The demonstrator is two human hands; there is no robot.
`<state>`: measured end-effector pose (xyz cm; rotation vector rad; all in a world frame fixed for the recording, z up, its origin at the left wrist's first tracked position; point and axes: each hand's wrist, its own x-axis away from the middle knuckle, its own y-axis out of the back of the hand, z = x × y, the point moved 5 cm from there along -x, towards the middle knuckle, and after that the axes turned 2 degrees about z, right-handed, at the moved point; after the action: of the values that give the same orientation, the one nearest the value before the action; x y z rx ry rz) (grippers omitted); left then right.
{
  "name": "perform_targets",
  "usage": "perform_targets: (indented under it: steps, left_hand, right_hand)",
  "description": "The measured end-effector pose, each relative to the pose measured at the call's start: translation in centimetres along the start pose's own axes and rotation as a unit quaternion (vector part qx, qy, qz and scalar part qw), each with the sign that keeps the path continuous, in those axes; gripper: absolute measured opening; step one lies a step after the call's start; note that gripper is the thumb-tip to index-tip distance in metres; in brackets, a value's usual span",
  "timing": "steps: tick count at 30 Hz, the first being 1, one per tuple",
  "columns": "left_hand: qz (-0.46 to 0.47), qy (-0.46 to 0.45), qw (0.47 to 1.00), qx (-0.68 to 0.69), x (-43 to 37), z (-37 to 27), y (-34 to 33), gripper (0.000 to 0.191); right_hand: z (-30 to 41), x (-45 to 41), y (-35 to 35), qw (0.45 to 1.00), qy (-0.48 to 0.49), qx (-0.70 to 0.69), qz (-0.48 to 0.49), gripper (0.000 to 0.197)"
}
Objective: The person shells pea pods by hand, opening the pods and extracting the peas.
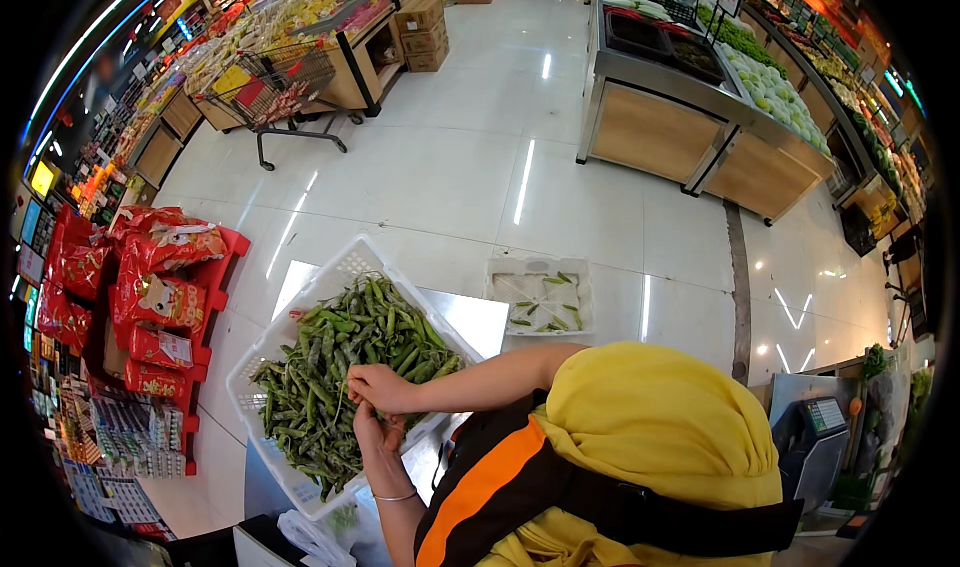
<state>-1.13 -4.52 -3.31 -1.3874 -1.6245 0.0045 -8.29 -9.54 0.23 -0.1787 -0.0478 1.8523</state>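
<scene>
A white plastic crate (442,322) holds a heap of green bean or pea pods (330,364), some with darkened skins. Over the heap's near right part, my right hand (381,388) is bent with its fingertips pinched together. My left hand (377,426), with a bangle on its wrist, meets it from below, fingertips close to the right ones. Whether a pod is between the fingers cannot be made out. Under the crate shows a shiny metal surface (469,315). Beyond it, a shallow white crate (491,289) on the floor holds several loose pods.
Red packaged bags (176,300) are stacked on a red pallet (217,297) at left. A shopping cart (281,79) stands by a produce display, near cardboard boxes (424,38). A wood-panelled vegetable stand (652,128) is at upper right, a weighing scale (821,432) at lower right, a plastic bag (319,541) below.
</scene>
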Motion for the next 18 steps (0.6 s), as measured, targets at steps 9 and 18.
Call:
perform_targets:
  steps: [9,18]
  left_hand:
    - [0.054,0.025,0.998,-0.023,0.1,-0.2,-0.5,0.009]
    - [0.042,0.083,0.996,-0.008,-0.4,0.4,-0.3,0.003]
  right_hand:
    - [-0.9,0.1,0.2,0.997,-0.028,-0.075,-0.019,0.016]
    - [-0.3,0.1,0.7,0.997,-0.019,-0.067,-0.011,0.016]
